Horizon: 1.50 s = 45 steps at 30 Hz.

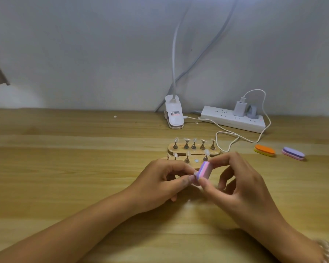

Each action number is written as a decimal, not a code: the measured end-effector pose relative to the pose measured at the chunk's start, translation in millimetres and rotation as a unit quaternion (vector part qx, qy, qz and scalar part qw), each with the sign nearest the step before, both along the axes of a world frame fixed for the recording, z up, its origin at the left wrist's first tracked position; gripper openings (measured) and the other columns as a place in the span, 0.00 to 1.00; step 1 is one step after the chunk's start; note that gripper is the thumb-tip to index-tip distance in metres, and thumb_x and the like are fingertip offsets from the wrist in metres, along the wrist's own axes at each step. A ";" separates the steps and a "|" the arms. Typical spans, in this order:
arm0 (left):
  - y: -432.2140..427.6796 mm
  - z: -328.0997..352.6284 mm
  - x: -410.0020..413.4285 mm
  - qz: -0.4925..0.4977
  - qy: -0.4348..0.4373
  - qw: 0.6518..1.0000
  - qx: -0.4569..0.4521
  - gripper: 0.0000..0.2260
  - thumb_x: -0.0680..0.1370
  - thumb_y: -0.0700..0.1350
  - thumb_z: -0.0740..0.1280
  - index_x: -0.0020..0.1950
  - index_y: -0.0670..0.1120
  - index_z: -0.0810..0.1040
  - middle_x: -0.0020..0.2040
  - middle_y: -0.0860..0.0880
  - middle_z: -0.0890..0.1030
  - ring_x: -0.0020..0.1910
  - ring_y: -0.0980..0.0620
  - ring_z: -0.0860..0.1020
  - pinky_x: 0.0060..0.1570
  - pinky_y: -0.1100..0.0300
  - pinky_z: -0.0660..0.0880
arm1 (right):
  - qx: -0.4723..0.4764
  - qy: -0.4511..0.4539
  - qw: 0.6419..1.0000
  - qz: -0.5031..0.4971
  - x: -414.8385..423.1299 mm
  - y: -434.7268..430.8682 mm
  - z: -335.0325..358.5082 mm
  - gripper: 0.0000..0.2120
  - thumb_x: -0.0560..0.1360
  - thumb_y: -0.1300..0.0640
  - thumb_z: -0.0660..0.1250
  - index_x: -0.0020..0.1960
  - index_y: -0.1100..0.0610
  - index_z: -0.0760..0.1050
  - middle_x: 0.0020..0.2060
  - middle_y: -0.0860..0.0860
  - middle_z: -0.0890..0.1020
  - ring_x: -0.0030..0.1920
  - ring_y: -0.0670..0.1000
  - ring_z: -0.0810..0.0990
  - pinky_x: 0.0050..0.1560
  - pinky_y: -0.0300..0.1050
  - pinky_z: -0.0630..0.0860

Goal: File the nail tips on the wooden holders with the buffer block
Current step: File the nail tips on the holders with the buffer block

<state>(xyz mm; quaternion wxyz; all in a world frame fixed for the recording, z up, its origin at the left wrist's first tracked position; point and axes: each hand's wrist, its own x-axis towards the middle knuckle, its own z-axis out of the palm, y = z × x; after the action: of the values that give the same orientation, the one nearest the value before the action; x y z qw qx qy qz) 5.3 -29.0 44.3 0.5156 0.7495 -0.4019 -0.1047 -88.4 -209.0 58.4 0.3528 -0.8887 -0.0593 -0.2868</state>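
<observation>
Right hand [241, 185] clamped on the buffer block [204, 170], left hand [160, 185] pinching a small nail tip [195, 174] against it just before the wooden holders [180, 151]: keep strokes light, or risk flicking the tip from that thin grip.

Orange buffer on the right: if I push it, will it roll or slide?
Probably slide: the orange buffer lies flat on its broad face on the table. Its layered, foam-like look suggests it is light and slightly soft.
</observation>
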 end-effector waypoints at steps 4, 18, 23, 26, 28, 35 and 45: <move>1.0 -0.8 0.8 -0.002 -0.011 1.000 0.012 0.07 0.80 0.39 0.67 0.52 0.46 0.84 0.42 0.56 0.84 0.26 0.56 0.75 0.30 0.65 0.71 | -0.044 -0.013 0.999 0.025 -2.5 6.2 -0.2 0.15 0.68 0.44 0.72 0.51 0.48 0.74 0.45 0.39 0.76 0.36 0.46 0.77 0.30 0.44 0.76; -0.1 1.8 -1.0 -0.007 -0.012 1.000 0.001 0.05 0.80 0.41 0.67 0.50 0.47 0.84 0.40 0.59 0.82 0.26 0.56 0.75 0.29 0.65 0.71 | -0.010 0.001 1.000 -0.012 1.6 -1.2 1.2 0.15 0.68 0.46 0.74 0.51 0.49 0.75 0.45 0.41 0.78 0.36 0.48 0.77 0.34 0.47 0.76; -0.1 0.8 -0.4 0.002 -0.001 1.000 0.004 0.07 0.80 0.37 0.66 0.52 0.43 0.83 0.43 0.49 0.84 0.29 0.51 0.76 0.29 0.60 0.74 | -0.040 0.004 0.999 0.033 -3.3 6.6 0.9 0.15 0.68 0.43 0.71 0.50 0.48 0.75 0.44 0.39 0.76 0.36 0.47 0.78 0.32 0.44 0.75; 0.3 2.3 -2.3 -0.005 0.012 1.000 -0.010 0.06 0.81 0.38 0.66 0.51 0.44 0.83 0.42 0.56 0.83 0.27 0.55 0.74 0.29 0.63 0.72 | -0.003 0.002 1.000 -0.014 0.1 -1.3 1.5 0.15 0.66 0.46 0.73 0.50 0.49 0.75 0.44 0.40 0.78 0.35 0.48 0.78 0.34 0.46 0.76; 0.6 2.9 -2.1 -0.004 0.012 1.000 -0.003 0.06 0.81 0.38 0.66 0.52 0.44 0.83 0.43 0.52 0.84 0.29 0.47 0.76 0.30 0.61 0.73 | -0.030 -0.006 1.000 0.001 -1.3 2.7 0.9 0.15 0.68 0.45 0.73 0.50 0.49 0.75 0.44 0.40 0.77 0.35 0.47 0.77 0.32 0.47 0.76; 0.3 1.2 -2.1 -0.007 0.014 1.000 -0.003 0.06 0.81 0.41 0.66 0.51 0.45 0.83 0.42 0.54 0.84 0.28 0.52 0.75 0.29 0.62 0.72 | -0.010 -0.001 1.000 -0.018 1.4 -1.4 0.4 0.15 0.67 0.48 0.75 0.50 0.49 0.74 0.45 0.40 0.77 0.36 0.49 0.77 0.33 0.48 0.76; 0.3 1.4 -1.6 -0.002 0.005 1.000 0.010 0.06 0.81 0.38 0.66 0.50 0.45 0.84 0.40 0.55 0.82 0.27 0.55 0.75 0.31 0.64 0.72 | 0.002 0.013 1.000 0.013 0.4 2.9 -1.0 0.14 0.68 0.46 0.75 0.49 0.47 0.75 0.45 0.41 0.79 0.36 0.49 0.78 0.33 0.38 0.73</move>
<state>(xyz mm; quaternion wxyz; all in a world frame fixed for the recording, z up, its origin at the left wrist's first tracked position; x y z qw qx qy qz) 3.6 -28.7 45.7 0.5095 0.7534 -0.3999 -0.1134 -88.0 -206.1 57.5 0.3587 -0.8909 -0.0661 -0.2707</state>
